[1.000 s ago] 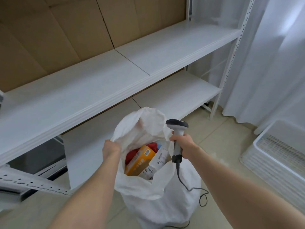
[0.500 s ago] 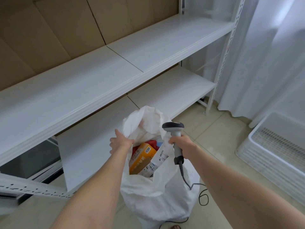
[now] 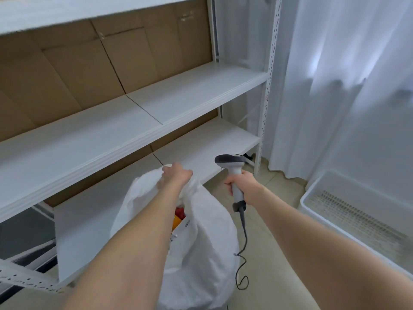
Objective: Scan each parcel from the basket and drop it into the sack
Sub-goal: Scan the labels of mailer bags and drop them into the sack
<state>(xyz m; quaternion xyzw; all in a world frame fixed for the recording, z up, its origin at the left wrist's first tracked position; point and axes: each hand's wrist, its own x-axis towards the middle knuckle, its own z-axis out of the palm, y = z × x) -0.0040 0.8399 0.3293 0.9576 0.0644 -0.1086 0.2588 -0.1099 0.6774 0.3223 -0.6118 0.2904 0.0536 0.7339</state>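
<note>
A white sack point(image 3: 207, 247) stands on the floor below me, its mouth partly open. Inside it show a red and an orange parcel point(image 3: 178, 217) and a white labelled one point(image 3: 182, 228), mostly hidden by my left forearm. My left hand point(image 3: 175, 175) grips the sack's far rim and holds it up. My right hand point(image 3: 241, 184) grips the handle of a grey and white barcode scanner point(image 3: 232, 168), to the right of the sack's mouth; its cable point(image 3: 243, 253) hangs down to the floor. A white plastic basket point(image 3: 335, 198) stands at the right; no parcels show in it.
White metal shelving point(image 3: 178, 101) runs across in front of me, with brown cardboard point(image 3: 89, 70) behind it. Its upright post point(image 3: 267, 92) stands right of the scanner. White curtains point(image 3: 346, 86) hang at the right above the basket. The floor is beige tile.
The view has tilted up. My left hand has moved from the sack's near left rim to its far rim and lifted it. The scanner hand has shifted right, away from the sack's mouth.
</note>
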